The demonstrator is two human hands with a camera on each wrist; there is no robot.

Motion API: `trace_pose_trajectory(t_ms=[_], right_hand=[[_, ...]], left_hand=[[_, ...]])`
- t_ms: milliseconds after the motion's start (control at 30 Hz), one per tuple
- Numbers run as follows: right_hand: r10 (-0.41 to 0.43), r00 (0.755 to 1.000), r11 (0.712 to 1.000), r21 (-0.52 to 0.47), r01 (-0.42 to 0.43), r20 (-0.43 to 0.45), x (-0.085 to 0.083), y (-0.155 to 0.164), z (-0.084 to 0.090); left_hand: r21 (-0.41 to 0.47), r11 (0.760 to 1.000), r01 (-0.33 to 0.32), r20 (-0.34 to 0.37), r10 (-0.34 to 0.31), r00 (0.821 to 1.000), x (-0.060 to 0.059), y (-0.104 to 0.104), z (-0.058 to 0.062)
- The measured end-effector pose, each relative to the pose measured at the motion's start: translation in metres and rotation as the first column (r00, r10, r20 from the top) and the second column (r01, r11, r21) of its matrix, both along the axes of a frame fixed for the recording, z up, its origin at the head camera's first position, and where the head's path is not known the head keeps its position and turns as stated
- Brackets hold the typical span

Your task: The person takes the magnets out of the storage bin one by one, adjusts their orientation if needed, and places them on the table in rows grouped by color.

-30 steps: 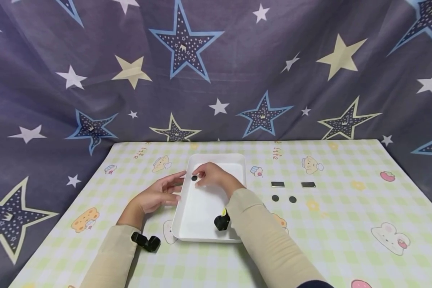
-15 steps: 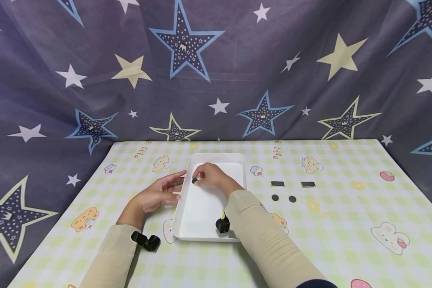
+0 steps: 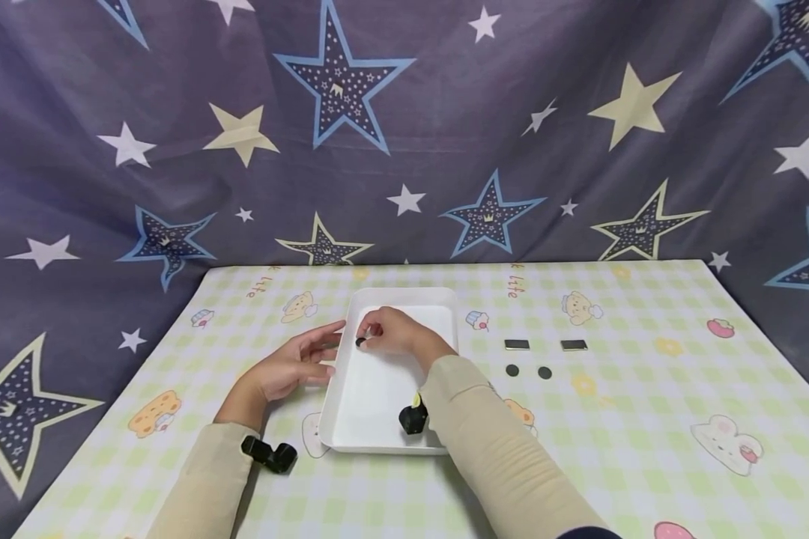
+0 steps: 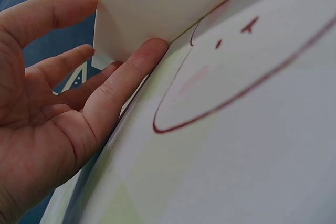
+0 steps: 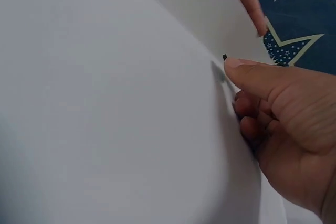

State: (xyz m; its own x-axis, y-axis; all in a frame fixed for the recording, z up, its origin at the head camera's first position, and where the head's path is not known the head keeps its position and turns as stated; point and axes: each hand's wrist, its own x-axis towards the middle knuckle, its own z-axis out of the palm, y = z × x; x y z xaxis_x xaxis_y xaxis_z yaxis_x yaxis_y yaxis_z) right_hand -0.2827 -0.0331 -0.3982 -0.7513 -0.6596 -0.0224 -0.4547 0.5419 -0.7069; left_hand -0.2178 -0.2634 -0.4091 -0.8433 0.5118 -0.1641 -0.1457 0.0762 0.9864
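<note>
A white rectangular tray (image 3: 391, 389) stands on the table. Over its far left part, my right hand (image 3: 394, 329) pinches a small black disc (image 3: 360, 342) between thumb and fingertips, close to the left wall. Only a dark sliver of the disc (image 5: 224, 56) shows past the thumb in the right wrist view. My left hand (image 3: 290, 367) lies along the outside of that wall with fingers extended; in the left wrist view its fingertips (image 4: 152, 48) touch the tray side (image 4: 142, 14).
Right of the tray lie two black discs (image 3: 512, 370) (image 3: 544, 373) and, behind them, two dark rectangular pieces with shiny edges (image 3: 517, 345) (image 3: 574, 345). A checked cloth (image 3: 620, 449) covers the table. A starry curtain (image 3: 404, 150) hangs behind it.
The right hand has brought the disc slightly nearer along the left wall, and less of the disc's face shows. The left hand stays against the tray. The head view has shifted slightly.
</note>
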Motion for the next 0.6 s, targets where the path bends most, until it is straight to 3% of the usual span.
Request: trace_pose_trajectory(t_ms=[200, 600], right_hand=[[0.036, 0.999, 0.998, -0.061, -0.035, 0.029, 0.003, 0.003, 0.006], [0.048, 0.995, 0.996, -0.079, -0.041, 0.088, 0.006, 0.018, 0.018]], left_hand=[[0.006, 1.0, 0.001, -0.007, -0.001, 1.0, 0.001, -0.002, 0.0], [-0.002, 1.0, 0.006, -0.005, -0.006, 1.0, -0.001, -0.002, -0.002]])
